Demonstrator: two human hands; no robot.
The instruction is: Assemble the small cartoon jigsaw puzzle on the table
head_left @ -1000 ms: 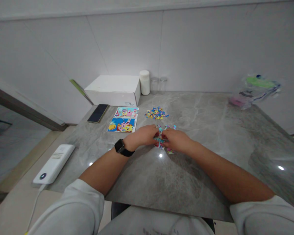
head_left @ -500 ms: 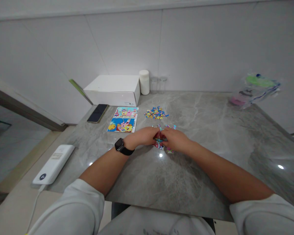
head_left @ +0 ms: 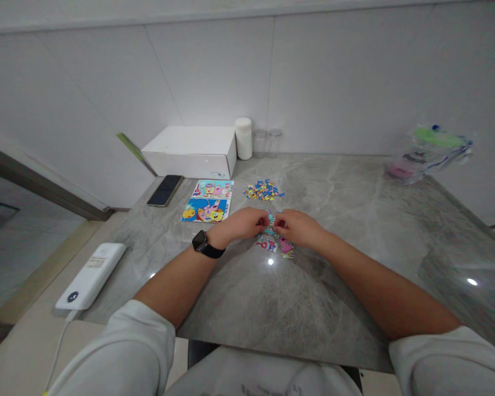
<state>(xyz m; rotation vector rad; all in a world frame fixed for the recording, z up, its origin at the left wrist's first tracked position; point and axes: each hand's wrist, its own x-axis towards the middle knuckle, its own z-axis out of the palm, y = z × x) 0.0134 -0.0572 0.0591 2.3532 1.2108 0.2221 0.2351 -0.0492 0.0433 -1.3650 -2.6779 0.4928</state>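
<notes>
My left hand (head_left: 249, 223), with a black watch on its wrist, bends its fingers into a pinch at a cluster of jigsaw pieces (head_left: 268, 243) on the grey table. Facing it from the right, my right hand (head_left: 297, 226) pinches at the same cluster, its fingertips a small gap from the left ones. Small pale blue pieces show between the fingertips, partly hidden by them. Nearest me, pink and white joined pieces lie flat. Beyond the hands is a loose heap of blue and yellow jigsaw pieces (head_left: 264, 190).
A colourful cartoon picture sheet (head_left: 207, 202) lies left of the heap, beside a phone (head_left: 165, 191). Behind stand a white box (head_left: 190, 153), a white bottle (head_left: 243, 139) and two clear glasses (head_left: 274, 144). A power bank (head_left: 91, 276) lies left; a plastic bag (head_left: 427, 155) sits far right.
My hands have drawn slightly apart and away from me, uncovering more of the near joined pieces. The other things stay where they were.
</notes>
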